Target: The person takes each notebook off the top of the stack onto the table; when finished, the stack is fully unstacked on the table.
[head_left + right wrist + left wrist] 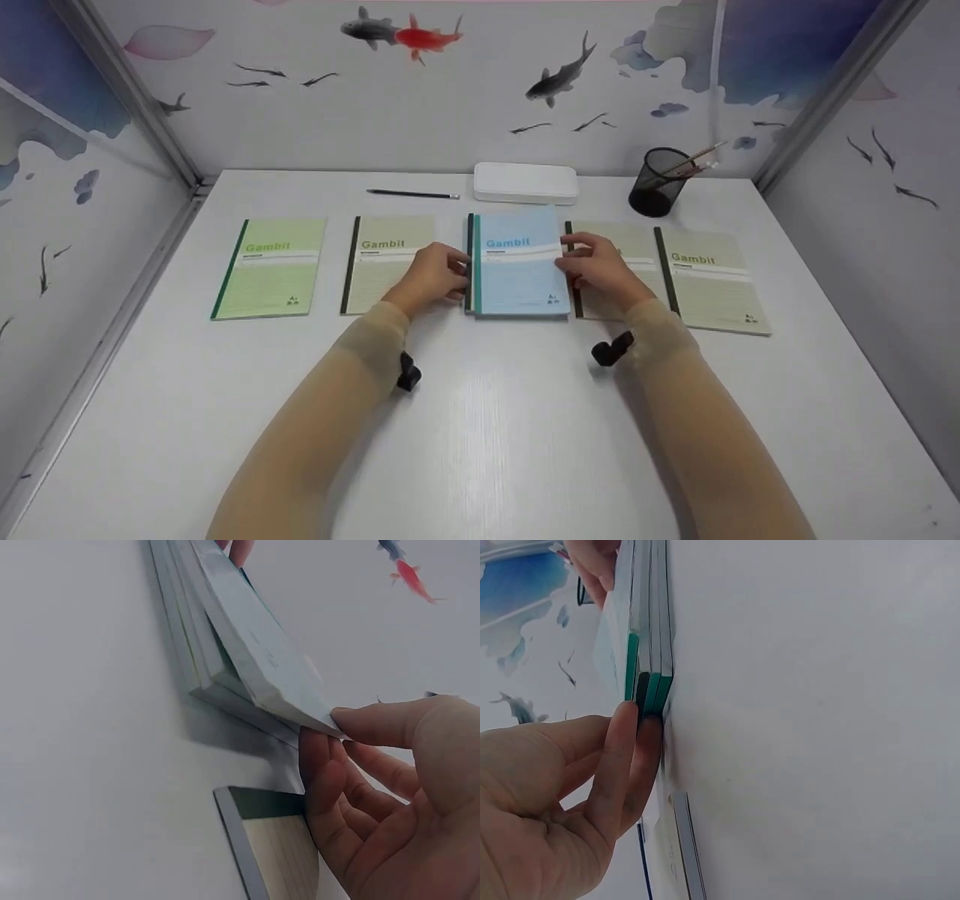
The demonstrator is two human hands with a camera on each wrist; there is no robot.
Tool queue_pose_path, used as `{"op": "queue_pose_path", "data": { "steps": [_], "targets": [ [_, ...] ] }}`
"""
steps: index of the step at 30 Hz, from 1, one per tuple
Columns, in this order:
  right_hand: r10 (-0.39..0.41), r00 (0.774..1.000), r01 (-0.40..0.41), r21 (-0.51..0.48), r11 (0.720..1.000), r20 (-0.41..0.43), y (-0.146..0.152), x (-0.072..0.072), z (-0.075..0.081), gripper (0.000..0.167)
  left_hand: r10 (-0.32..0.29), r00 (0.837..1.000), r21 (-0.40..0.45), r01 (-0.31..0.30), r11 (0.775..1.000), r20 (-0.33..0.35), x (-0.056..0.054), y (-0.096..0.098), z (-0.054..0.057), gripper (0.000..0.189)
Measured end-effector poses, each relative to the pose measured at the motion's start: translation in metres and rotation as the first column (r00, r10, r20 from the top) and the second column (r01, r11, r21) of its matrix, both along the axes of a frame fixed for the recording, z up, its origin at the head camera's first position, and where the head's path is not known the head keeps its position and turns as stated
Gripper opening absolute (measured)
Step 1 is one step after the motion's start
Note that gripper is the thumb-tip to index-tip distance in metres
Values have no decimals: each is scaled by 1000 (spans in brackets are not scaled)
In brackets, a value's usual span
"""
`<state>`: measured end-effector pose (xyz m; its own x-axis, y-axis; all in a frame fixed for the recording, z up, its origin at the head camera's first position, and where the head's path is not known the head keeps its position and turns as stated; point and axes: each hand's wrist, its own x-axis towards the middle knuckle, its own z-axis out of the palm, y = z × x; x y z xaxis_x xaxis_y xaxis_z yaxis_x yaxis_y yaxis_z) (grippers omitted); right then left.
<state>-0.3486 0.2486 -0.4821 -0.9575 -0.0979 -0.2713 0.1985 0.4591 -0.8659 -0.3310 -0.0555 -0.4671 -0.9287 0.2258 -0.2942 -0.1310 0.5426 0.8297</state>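
Observation:
In the head view a blue notebook point(521, 277) with a teal spine tops a stack of several notebooks at the middle of the table. My right hand point(600, 262) pinches its right edge between thumb and fingers. In the right wrist view that side of the blue notebook point(262, 652) is tilted up off the stack below point(196, 664). My left hand point(435, 274) is at the spine side, its fingertips touching the spines in the left wrist view. Black and green spines point(654, 694) show under the top one there.
A green notebook point(274, 277) and a beige notebook point(386, 240) lie to the left. Two more beige notebooks, one partly under my right hand, lie right point(720, 300). Behind are a pencil point(412, 194), a white case point(525, 182) and a black mesh pen holder point(654, 187).

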Motion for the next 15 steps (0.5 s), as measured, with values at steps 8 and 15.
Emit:
{"op": "queue_pose_path", "data": {
  "steps": [8,15],
  "targets": [
    [-39,999,41,-148,988,16,10,17,4,56,-10,1000,-1,10,1000,-21,1,0,2,48],
    [-50,997,62,-249,967,52,16,41,9,55,13,1000,-20,-13,1000,-3,1,2,2,47]
  ]
}}
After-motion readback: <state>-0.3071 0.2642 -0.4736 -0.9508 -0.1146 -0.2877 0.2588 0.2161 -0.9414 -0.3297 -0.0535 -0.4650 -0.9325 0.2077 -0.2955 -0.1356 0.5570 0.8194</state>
